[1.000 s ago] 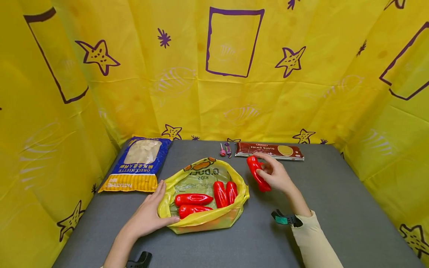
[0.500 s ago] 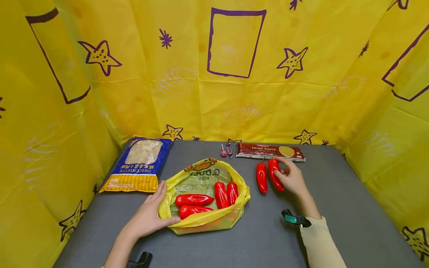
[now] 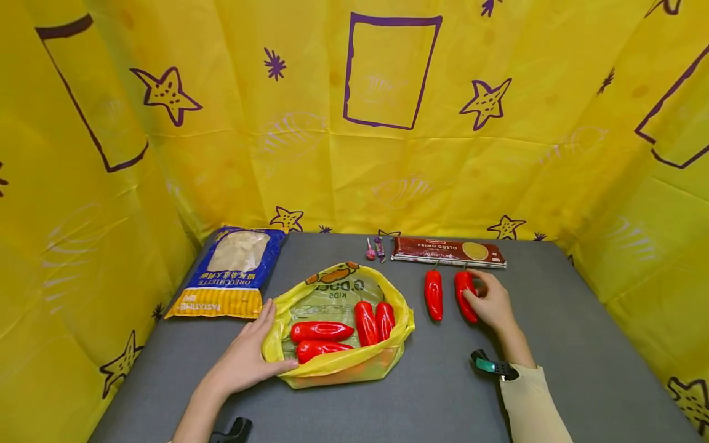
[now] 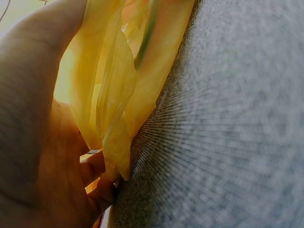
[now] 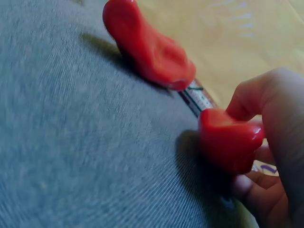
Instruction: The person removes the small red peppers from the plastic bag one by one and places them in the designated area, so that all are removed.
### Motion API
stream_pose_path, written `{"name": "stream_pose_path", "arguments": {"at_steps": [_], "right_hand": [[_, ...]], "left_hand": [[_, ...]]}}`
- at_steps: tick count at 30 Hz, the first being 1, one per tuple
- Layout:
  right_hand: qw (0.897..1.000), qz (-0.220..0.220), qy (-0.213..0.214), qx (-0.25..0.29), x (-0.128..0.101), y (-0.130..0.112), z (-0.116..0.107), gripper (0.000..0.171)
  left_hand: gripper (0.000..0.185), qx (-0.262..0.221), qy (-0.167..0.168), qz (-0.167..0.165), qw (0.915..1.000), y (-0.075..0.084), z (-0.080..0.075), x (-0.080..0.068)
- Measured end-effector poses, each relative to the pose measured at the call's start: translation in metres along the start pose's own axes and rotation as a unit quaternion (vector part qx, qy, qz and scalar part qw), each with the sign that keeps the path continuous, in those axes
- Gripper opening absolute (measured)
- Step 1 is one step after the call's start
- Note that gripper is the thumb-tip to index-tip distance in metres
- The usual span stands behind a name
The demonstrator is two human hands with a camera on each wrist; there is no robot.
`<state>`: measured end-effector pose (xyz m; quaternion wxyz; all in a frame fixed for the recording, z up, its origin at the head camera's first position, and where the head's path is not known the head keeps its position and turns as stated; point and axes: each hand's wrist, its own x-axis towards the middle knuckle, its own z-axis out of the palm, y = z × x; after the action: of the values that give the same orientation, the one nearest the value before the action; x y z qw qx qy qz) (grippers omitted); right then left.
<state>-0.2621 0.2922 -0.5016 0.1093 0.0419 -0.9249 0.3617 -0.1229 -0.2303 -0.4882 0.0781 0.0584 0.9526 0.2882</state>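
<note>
A yellow plastic bag [image 3: 332,363] lies open on the grey table [image 3: 581,344] with several red peppers [image 3: 321,331] inside. My left hand [image 3: 252,357] holds the bag's near left rim, its thumb pinching the plastic [image 4: 111,142]. Two more red peppers lie on the table to the right of the bag. The left one [image 3: 434,294] lies free; it also shows in the right wrist view [image 5: 147,47]. My right hand [image 3: 487,301] grips the right pepper [image 3: 464,294] as it rests on the table, fingers curled round it [image 5: 228,140].
A blue and yellow pasta bag [image 3: 229,271] lies at the back left. A long red-brown spaghetti pack [image 3: 448,251] lies at the back, with two small wrapped sweets [image 3: 373,248] left of it. Yellow patterned cloth walls the table on three sides.
My right hand carried a pepper to the right and down onto the table beside the other loose pepper. The left hand and the bag stayed put.
</note>
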Motion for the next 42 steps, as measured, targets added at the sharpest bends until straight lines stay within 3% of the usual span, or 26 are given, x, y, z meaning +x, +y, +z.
{"name": "stream_pose_path", "arguments": {"at_steps": [7, 42], "right_hand": [[0.999, -0.024, 0.041, 0.006, -0.003, 0.007, 0.004, 0.048], [0.996, -0.015, 0.082, 0.022, -0.005, 0.013, 0.006, 0.044]], "left_hand": [[0.134, -0.003, -0.006, -0.005, 1.0, 0.003, -0.001, 0.0], [0.135, 0.005, -0.004, -0.002, 1.0, 0.001, -0.001, 0.0]]}}
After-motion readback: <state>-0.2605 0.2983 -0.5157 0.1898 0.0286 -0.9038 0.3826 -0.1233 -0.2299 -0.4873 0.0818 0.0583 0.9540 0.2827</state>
